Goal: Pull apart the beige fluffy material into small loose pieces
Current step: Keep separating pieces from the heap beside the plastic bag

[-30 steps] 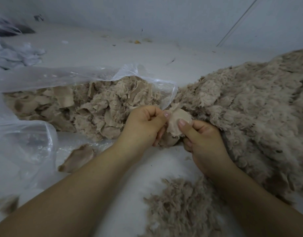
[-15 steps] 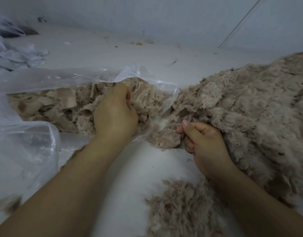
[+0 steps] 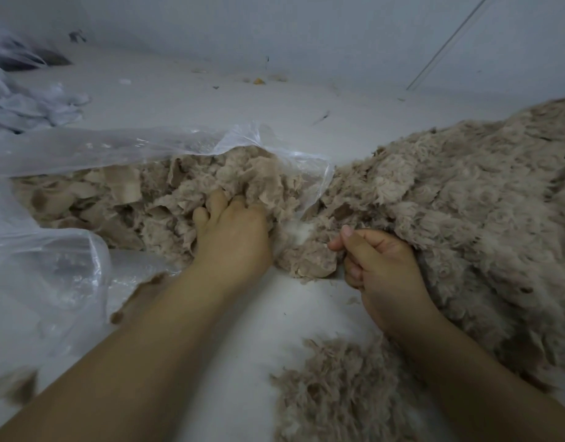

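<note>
Material: the beige fluffy mass (image 3: 460, 202) is heaped from 1 to 4 o'clock of the hands, its near edge (image 3: 306, 256) poking out between them.
Left hand (image 3: 233, 237): knuckles up, fingers curled down into the torn pieces (image 3: 166, 202) at 10 o'clock; I can't tell whether they grip any.
Right hand (image 3: 380, 263): at 3 o'clock, fingers curled, thumb raised, pinching the edge of the mass.
Bag: clear plastic bag (image 3: 67, 148) gapes around the torn pieces.
Fluff: a loose tuft pile (image 3: 332, 390) lies at 6 o'clock.
Floor: pale floor (image 3: 230, 100) underneath everything.
Advice: I'd say pinch a small bit close to the right hand's hold and pull sideways, so it tears short.
</note>
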